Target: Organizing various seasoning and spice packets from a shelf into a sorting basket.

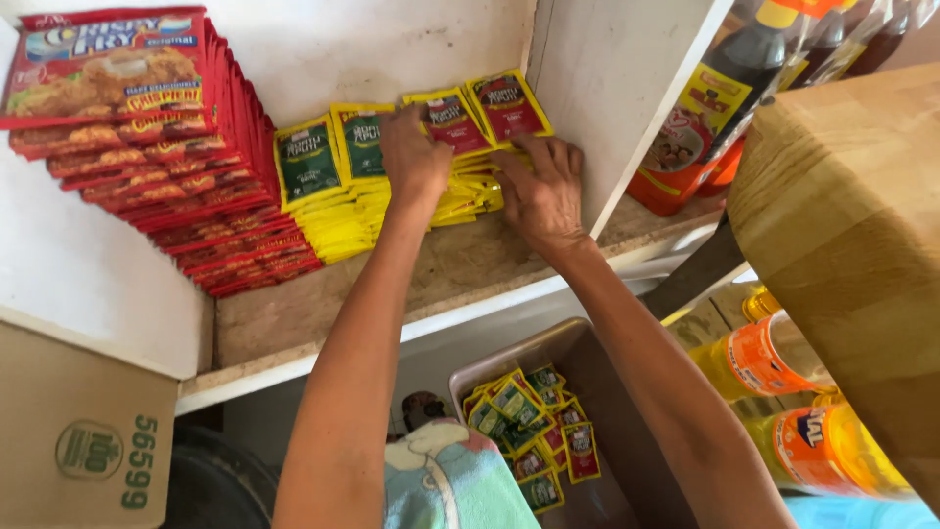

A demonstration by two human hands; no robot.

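Observation:
Both my hands reach into a white shelf compartment. My left hand (414,157) presses on the yellow sachets (333,211) stacked in rows, with green-labelled packets (308,162) to its left. My right hand (541,191) rests on the right end of the same stack, just below the red-labelled packets (507,106). Neither hand is closed around a packet that I can make out; the fingers lie flat on the pile.
A tall stack of red breading-mix pouches (176,147) fills the shelf's left side. A beige tub (578,358) below holds several loose sachets (534,431). Sauce bottles (705,108) stand right of the white divider (627,108). A cardboard box (842,245) and orange drink bottles (783,358) sit at right.

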